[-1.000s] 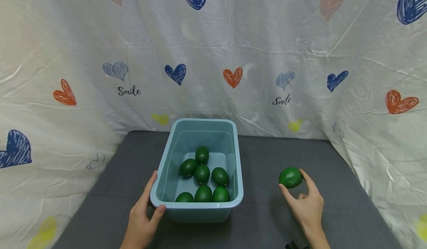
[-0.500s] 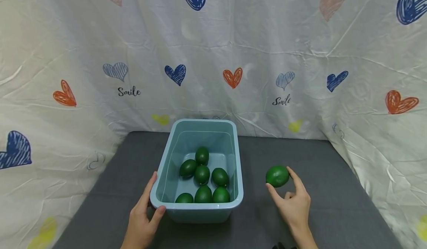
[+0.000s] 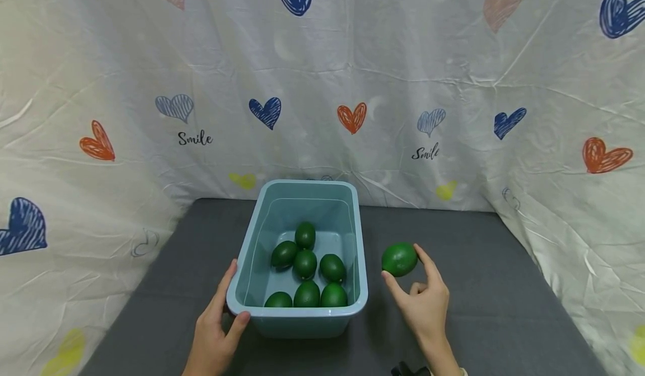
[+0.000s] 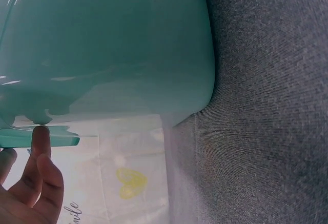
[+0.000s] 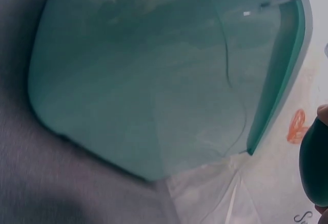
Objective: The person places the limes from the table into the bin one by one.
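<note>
A light-blue plastic bin [image 3: 360,236] stands on the grey tabletop and has several green limes [image 3: 307,294] lying on its floor. My left hand [image 3: 214,328] grips the bin's near left corner, thumb at the front rim and fingers along the left side; the left wrist view shows fingers [image 4: 41,142] just under the rim. To the right of the bin, my right hand [image 3: 425,309] pinches another lime [image 3: 400,259] between thumb and fingertip, above the table. In the right wrist view only part of this lime [image 5: 315,162] shows, at the right edge.
Grey cloth covers the table [image 3: 484,286]. Behind it and along both sides hangs a white curtain [image 3: 312,57] printed with hearts and "Smile". A small black object [image 3: 408,369] shows by the right wrist, at the bottom edge.
My right hand has carried the pinched lime leftward and slightly up, closer to the bin. The left hand, the bin and the limes inside have stayed in place.
</note>
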Available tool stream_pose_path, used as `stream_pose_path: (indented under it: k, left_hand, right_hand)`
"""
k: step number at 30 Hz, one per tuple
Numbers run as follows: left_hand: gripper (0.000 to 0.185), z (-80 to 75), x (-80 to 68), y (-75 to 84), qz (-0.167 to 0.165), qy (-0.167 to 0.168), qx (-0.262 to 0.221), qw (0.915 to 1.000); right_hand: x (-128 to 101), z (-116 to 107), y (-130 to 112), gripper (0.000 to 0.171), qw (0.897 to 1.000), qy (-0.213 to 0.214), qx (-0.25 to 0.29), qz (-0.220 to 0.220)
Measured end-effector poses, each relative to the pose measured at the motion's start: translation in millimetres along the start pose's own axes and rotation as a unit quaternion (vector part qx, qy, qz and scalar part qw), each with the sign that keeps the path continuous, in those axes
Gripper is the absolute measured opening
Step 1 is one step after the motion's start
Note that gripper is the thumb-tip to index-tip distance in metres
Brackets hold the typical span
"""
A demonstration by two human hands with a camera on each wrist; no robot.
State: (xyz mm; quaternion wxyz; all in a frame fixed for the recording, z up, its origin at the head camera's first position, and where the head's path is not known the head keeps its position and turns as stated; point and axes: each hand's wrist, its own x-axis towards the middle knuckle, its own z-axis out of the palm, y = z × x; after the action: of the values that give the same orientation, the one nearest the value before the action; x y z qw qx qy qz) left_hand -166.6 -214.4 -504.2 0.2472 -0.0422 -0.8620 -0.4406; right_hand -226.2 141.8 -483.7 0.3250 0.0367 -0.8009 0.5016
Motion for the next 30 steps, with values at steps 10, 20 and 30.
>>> stream_pose_path:
  k: [10, 20, 30]
  left_hand:
    - [0.091, -1.5, -2.9, -0.6, 0.001, -0.002, -0.005, 1.0000]
    - [0.090, -0.4, -1.6, 0.0, -0.003, 0.001, 0.000, 1.0000]
    - [0.088, 0.5, -0.6, -2.1, 0.014, 0.004, -0.006, 0.9999]
  right_hand:
    - [-4, 16, -20, 0.080, 0.999, -0.020, 0.038, 0.001]
    - [-3, 28, -31, 0.078, 0.997, -0.031, 0.069, -0.028]
    - [-3, 41, -43, 0.079, 0.992, -0.083, 0.092, -0.014]
